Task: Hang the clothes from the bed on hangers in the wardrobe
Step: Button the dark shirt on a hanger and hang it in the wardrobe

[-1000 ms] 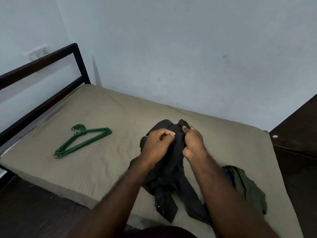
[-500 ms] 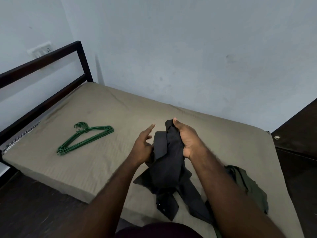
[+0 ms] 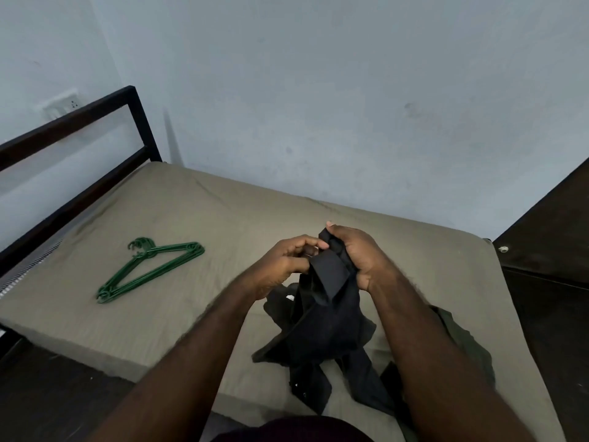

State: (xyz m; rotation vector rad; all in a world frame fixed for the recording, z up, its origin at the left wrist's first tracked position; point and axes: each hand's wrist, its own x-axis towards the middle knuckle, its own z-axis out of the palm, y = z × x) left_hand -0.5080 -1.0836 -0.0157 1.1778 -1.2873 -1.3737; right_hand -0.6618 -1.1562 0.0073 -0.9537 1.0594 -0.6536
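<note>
I see my right hand gripping the black garment above the bed, left hand pinching its top, green hangers well apart.

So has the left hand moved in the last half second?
Yes. The left hand has closed in rightward, away from the green hangers, onto the black garment.

Green garment mostly behind right forearm
</note>
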